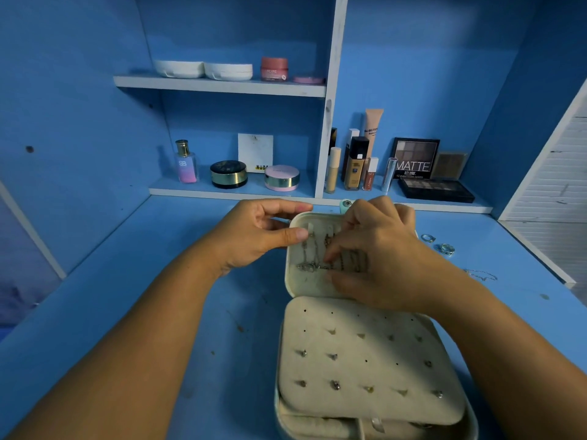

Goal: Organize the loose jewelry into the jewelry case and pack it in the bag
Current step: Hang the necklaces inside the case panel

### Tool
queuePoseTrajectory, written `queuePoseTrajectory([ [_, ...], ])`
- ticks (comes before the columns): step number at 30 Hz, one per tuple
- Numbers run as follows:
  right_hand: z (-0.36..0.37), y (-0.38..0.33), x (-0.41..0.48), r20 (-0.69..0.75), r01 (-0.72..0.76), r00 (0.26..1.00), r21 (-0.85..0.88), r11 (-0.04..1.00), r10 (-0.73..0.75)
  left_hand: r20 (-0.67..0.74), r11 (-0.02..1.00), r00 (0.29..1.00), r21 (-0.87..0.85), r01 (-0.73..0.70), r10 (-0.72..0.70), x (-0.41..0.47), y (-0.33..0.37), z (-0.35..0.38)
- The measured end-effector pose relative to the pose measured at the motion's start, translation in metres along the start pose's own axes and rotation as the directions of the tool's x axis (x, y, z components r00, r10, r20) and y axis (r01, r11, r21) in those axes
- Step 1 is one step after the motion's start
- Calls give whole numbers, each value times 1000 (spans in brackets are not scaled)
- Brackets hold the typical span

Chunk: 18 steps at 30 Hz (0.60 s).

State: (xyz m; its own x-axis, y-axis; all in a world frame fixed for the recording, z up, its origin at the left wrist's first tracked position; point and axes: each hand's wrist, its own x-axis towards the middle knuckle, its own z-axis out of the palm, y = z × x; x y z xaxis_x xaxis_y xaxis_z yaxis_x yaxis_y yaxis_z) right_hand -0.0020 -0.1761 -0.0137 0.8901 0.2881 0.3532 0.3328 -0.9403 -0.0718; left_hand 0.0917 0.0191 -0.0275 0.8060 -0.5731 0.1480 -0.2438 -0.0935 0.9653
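Jewelry case (286, 417) is laid open on the blue surface (158, 296). Long axis runs near-to-far from the person, with the hinge line crosswise at mid-length. Base is nearest, covered by the earring panel (365, 360); studs are seated mostly in its lower rows. Lid (293, 281) is at the far end, tilted up, inner face turned to the camera, snap tab (346, 203) at its far edge. Chains (309, 260) are hung from the lid hooks, running down along the long axis.

Left hand (254, 236) is clamped on the lid's upper left rim, thumb on the inner face, fingers over the top edge. Right hand (378, 255) is curled over the lid interior, fingertips pinched together on the chains.

Two rings (428, 238) and a loose necklace (481, 275) are seen on the surface just right of the lid, near the right edge. Shelf lip (222, 193) is close behind the lid. The widest stretch of surface lies left of the case.
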Motion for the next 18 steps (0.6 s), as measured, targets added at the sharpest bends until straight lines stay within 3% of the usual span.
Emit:
queuePoseTrajectory([
  [8, 4, -12, -3, 62, -14, 998, -1, 1000, 14, 117, 999, 993, 43, -5, 0, -1, -2, -8],
  [11, 2, -10, -3, 85, -26, 996, -54, 998, 31, 138, 998, 990, 68, -8, -1, -2, -2, -10],
  [18, -3, -12, -2, 145, -16, 989, 5, 1000, 15, 157, 997, 987, 72, 19, -30, -2, -2, -11],
])
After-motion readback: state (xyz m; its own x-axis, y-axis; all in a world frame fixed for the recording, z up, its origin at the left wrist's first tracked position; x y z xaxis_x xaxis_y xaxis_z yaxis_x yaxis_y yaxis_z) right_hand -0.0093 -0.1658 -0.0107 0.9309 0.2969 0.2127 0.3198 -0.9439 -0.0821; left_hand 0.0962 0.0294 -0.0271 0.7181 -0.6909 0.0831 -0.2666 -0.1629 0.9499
